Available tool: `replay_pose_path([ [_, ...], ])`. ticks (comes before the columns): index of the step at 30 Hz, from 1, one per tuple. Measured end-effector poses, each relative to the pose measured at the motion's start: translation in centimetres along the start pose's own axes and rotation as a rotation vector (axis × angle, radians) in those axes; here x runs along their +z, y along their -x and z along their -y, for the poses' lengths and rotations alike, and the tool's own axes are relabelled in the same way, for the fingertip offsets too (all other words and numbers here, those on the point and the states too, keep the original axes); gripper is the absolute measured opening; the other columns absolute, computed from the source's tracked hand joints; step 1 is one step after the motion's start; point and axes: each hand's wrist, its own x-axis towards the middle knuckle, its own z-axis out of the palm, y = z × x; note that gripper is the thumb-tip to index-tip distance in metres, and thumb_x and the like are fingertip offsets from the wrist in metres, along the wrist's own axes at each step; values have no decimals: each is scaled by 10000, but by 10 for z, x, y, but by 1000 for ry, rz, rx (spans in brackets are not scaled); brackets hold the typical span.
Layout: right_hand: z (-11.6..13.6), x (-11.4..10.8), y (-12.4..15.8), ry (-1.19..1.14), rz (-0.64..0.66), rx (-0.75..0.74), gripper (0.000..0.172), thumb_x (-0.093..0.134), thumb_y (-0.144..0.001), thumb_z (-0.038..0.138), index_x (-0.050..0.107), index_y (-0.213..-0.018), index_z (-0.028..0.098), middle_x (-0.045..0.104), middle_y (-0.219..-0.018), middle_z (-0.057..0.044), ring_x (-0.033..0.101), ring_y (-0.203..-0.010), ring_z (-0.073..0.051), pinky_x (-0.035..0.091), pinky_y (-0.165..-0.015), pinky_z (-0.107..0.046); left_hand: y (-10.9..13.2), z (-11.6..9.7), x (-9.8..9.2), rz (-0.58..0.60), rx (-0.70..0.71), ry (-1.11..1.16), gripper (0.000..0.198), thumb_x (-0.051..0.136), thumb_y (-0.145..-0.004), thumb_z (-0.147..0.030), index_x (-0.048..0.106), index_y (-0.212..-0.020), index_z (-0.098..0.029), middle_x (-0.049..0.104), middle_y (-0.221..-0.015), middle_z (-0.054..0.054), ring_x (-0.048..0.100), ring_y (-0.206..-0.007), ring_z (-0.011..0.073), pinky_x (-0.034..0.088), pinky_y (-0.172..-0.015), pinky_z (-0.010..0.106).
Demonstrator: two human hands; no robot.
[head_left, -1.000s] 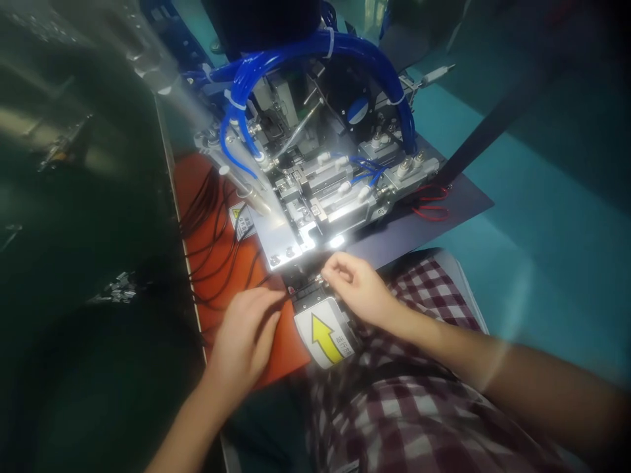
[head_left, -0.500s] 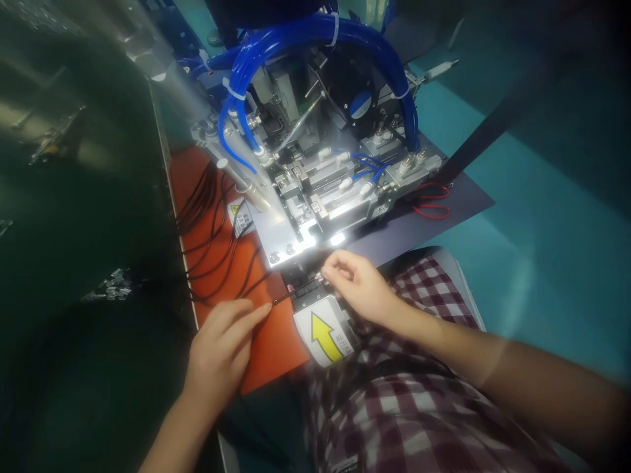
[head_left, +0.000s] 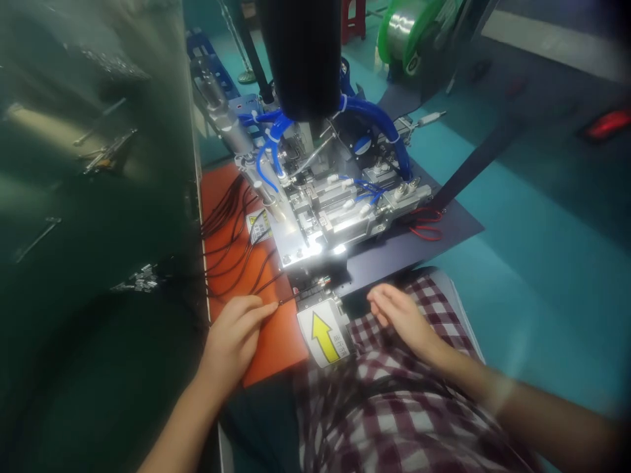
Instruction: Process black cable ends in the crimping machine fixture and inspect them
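Black cable (head_left: 290, 299) just below frame centre, above the yellow-arrow label (head_left: 323, 338).
Through my feed, the left hand (head_left: 231, 338) pinches it; the right hand (head_left: 404, 320), lower right, curls loosely, contents unclear.

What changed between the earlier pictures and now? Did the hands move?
The right hand moved right, away from the machine, and seems to have let go of the end of the black wire. Before that, the left hand moved left along the wire. The view tipped up too, so a green spool shows. The left hand is still at the wire, and the yellow arrow stayed put.
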Motion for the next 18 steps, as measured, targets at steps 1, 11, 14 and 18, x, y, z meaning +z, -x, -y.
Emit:
replay_pose_path([
  [1,-10,-5,7,15,1,12,381,524,-846,547,561,-748,180,506,-590,30,422,-481,-100,362,-483,-249,0,0,0,-2,-2,6,303,447,-894,-96,692,-1014,-228,644,-931,49,618,-883,156,529,-771,272],
  [11,-54,-11,43,44,89,140,391,478,-869,563,512,-711,206,523,-636,16,406,-482,-111,330,-497,-277,-1,-2,1,-14,-19,23,271,442,-906,-115,691,-960,-209,627,-911,50,610,-866,142,521,-753,257],
  [14,-56,-8,44,33,115,128,380,487,-869,549,523,-719,202,526,-644,11,406,-483,-111,335,-500,-278,-1,-1,1,-13,-30,23,267,443,-912,-129,693,-950,-213,623,-896,45,609,-857,141,518,-752,253],
  [18,-60,-7,48,36,138,136,349,490,-875,519,539,-747,198,522,-642,17,411,-489,-113,351,-514,-273,0,0,2,-10,-50,32,263,449,-915,-145,699,-954,-220,613,-891,36,602,-848,136,508,-743,246],
])
